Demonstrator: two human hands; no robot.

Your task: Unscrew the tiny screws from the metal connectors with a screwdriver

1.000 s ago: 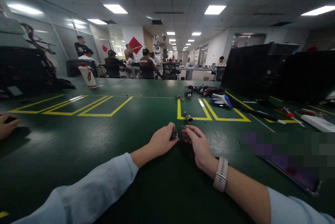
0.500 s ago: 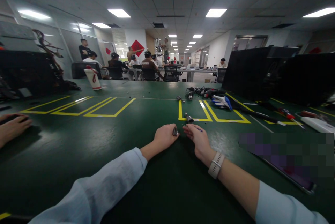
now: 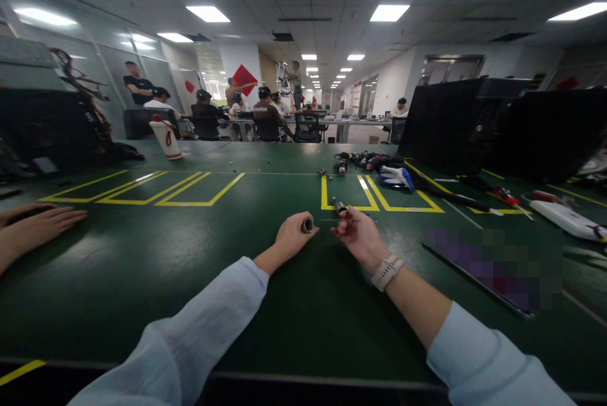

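Note:
My left hand [image 3: 290, 241] is closed around a short metal cylinder [image 3: 307, 226], whose round hollow end faces me. My right hand [image 3: 361, 238] is a little to the right, its fingers loosely curled and the thumb apart from them. The fingertips reach the near end of a metal connector-like part [image 3: 338, 205], which lies on the green table [image 3: 265, 317] by a yellow tape line. Close to the right hand's fingers is a thin rod [image 3: 327, 221], partly hidden behind them; it looks to be lying on the table.
Yellow tape outlines [image 3: 208, 203] mark the table. Cables and metal parts [image 3: 363, 160], a blue-white glove [image 3: 396, 177], a red screwdriver [image 3: 509, 197] and a blurred-out flat device [image 3: 478, 276] lie right. A cup [image 3: 167, 139] stands back left. Another person's hand [image 3: 42, 224] rests far left.
My right hand has shifted forward to the connector-like part, and the thin rod has left its pinch. My left hand has turned the cylinder so its hollow end shows. The other person's fingers have stretched out.

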